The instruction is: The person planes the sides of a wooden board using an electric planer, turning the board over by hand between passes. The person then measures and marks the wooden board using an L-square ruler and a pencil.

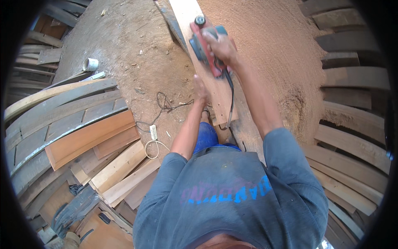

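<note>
My right hand [222,49] is closed around the handle of a red and teal electric planer [215,66], which sits on a long, pale wooden board [213,89]. Motion blurs the planer and that hand a little. A black cord [231,99] trails from the planer's near end over the board. Against the board's left edge rests my left hand [200,90], seen side-on, with its fingers stretched forward and no tool in it. The board runs away from me, and a few small dark holes mark its near end.
Wood shavings [273,54] cover the ground right of the board. Stacked planks [352,99] line the right side; more boards and brown panels [91,137] lie at left. A cable [166,108] and white power strip [154,132] lie near my legs. A white bucket [90,64] stands far left.
</note>
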`<act>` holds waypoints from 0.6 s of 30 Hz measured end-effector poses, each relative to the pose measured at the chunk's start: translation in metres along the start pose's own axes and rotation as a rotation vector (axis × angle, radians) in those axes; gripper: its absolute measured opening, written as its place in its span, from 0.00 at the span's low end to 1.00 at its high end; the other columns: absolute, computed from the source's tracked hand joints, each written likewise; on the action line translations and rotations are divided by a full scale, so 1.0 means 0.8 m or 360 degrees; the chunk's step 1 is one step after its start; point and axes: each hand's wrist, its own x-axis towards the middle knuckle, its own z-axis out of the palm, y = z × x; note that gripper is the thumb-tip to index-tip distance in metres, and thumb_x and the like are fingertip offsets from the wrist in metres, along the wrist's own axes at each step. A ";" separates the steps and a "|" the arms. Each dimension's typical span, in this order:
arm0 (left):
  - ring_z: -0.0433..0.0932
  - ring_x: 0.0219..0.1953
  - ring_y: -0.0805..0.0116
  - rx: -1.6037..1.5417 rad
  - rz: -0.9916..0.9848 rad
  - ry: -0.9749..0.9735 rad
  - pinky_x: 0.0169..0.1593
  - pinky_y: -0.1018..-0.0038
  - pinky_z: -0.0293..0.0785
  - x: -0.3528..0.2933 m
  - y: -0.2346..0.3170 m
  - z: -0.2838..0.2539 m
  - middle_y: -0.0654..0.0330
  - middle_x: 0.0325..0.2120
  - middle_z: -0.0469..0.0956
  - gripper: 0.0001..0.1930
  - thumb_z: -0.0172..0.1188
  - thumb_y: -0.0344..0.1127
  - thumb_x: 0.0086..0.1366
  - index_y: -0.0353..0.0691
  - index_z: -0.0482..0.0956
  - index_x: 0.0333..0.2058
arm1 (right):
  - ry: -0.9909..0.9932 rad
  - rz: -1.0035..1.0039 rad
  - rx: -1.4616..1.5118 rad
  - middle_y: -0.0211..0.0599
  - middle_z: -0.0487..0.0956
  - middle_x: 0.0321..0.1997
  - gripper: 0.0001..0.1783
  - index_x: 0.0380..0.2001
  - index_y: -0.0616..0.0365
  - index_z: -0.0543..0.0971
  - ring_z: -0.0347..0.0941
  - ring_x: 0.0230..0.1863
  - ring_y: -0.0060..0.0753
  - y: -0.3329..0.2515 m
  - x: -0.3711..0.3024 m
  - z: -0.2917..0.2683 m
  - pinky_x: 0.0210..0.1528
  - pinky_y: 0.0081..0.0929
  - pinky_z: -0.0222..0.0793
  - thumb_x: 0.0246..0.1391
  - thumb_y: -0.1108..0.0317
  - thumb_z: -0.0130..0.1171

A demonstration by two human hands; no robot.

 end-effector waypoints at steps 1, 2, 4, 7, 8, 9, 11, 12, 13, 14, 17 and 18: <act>0.71 0.65 0.54 -0.0131 0.0032 -0.0035 0.69 0.61 0.67 0.001 0.004 0.021 0.51 0.64 0.70 0.48 0.20 0.74 0.72 0.37 0.63 0.68 | 0.0022 0.0056 0.0002 0.29 0.78 0.24 0.28 0.29 0.59 0.81 0.73 0.26 0.23 0.010 -0.036 -0.017 0.30 0.28 0.71 0.64 0.41 0.58; 0.71 0.65 0.54 -0.0123 0.0017 -0.0068 0.69 0.61 0.67 0.004 0.001 0.029 0.51 0.64 0.70 0.48 0.20 0.74 0.72 0.37 0.63 0.68 | -0.0042 0.0089 0.0088 0.29 0.77 0.24 0.25 0.31 0.59 0.81 0.73 0.25 0.23 0.054 -0.057 -0.026 0.30 0.30 0.71 0.65 0.45 0.58; 0.70 0.65 0.53 -0.0011 0.0033 -0.0097 0.70 0.61 0.64 0.011 -0.003 0.013 0.50 0.64 0.71 0.50 0.19 0.75 0.71 0.36 0.63 0.68 | -0.0003 -0.0127 -0.0207 0.30 0.78 0.26 0.19 0.37 0.57 0.81 0.75 0.30 0.25 0.128 -0.135 -0.029 0.34 0.29 0.71 0.66 0.52 0.54; 0.71 0.64 0.52 0.0002 0.0076 -0.0030 0.70 0.60 0.64 0.009 -0.003 0.009 0.49 0.63 0.71 0.51 0.19 0.76 0.70 0.35 0.62 0.68 | -0.0244 0.0183 -0.0061 0.47 0.82 0.39 0.37 0.65 0.68 0.67 0.80 0.41 0.39 0.152 -0.298 -0.048 0.46 0.39 0.75 0.63 0.50 0.57; 0.72 0.64 0.52 0.0010 0.0053 -0.0026 0.69 0.60 0.64 0.008 0.001 0.015 0.49 0.63 0.71 0.51 0.19 0.76 0.70 0.35 0.62 0.68 | -0.0074 -0.0023 -0.0142 0.49 0.82 0.40 0.35 0.63 0.67 0.70 0.80 0.42 0.42 0.179 -0.345 -0.048 0.47 0.40 0.74 0.63 0.50 0.57; 0.72 0.63 0.52 0.0020 0.0026 -0.0021 0.69 0.59 0.65 0.005 0.003 0.019 0.49 0.63 0.71 0.51 0.19 0.76 0.70 0.35 0.62 0.68 | 0.0094 -0.0225 -0.0223 0.50 0.82 0.42 0.33 0.60 0.67 0.72 0.80 0.43 0.46 0.203 -0.376 -0.044 0.48 0.41 0.74 0.63 0.49 0.57; 0.72 0.63 0.52 0.0044 -0.0012 0.0007 0.69 0.59 0.65 0.005 0.008 0.015 0.49 0.63 0.71 0.51 0.19 0.77 0.70 0.35 0.62 0.68 | 0.0061 -0.0074 -0.0126 0.52 0.81 0.43 0.32 0.58 0.67 0.73 0.80 0.45 0.48 0.186 -0.388 -0.042 0.50 0.42 0.73 0.63 0.48 0.57; 0.73 0.63 0.52 0.0053 -0.0021 0.0022 0.69 0.58 0.65 0.009 0.012 0.015 0.49 0.64 0.71 0.51 0.19 0.77 0.70 0.35 0.62 0.68 | 0.0025 0.0063 -0.0040 0.54 0.81 0.45 0.32 0.55 0.66 0.75 0.79 0.47 0.51 0.177 -0.385 -0.040 0.51 0.43 0.73 0.63 0.47 0.57; 0.73 0.63 0.52 0.0054 -0.0010 0.0026 0.69 0.58 0.65 0.008 0.009 0.013 0.49 0.64 0.71 0.51 0.19 0.77 0.70 0.35 0.62 0.68 | 0.0019 0.0053 -0.0039 0.54 0.81 0.45 0.32 0.55 0.66 0.75 0.79 0.47 0.51 0.174 -0.374 -0.039 0.51 0.43 0.73 0.63 0.47 0.57; 0.73 0.62 0.53 0.0018 0.0035 0.0090 0.67 0.59 0.67 0.010 0.004 0.003 0.49 0.63 0.72 0.51 0.20 0.76 0.70 0.35 0.63 0.68 | -0.0046 0.0082 -0.0010 0.55 0.81 0.45 0.31 0.53 0.67 0.75 0.80 0.47 0.51 0.166 -0.352 -0.035 0.52 0.43 0.73 0.63 0.47 0.57; 0.75 0.60 0.54 0.0024 0.0112 0.0129 0.65 0.60 0.70 0.006 0.003 0.027 0.51 0.61 0.73 0.48 0.22 0.74 0.72 0.36 0.64 0.66 | -0.0051 0.0105 0.0041 0.56 0.82 0.43 0.30 0.49 0.69 0.76 0.80 0.46 0.51 0.159 -0.276 -0.030 0.50 0.42 0.73 0.64 0.47 0.58; 0.75 0.60 0.55 0.0080 0.0155 0.0152 0.63 0.61 0.72 0.001 0.009 0.033 0.52 0.60 0.74 0.45 0.23 0.72 0.73 0.36 0.65 0.65 | -0.0047 0.0085 0.0057 0.56 0.82 0.42 0.30 0.48 0.69 0.77 0.81 0.45 0.51 0.150 -0.244 -0.026 0.49 0.42 0.74 0.64 0.47 0.58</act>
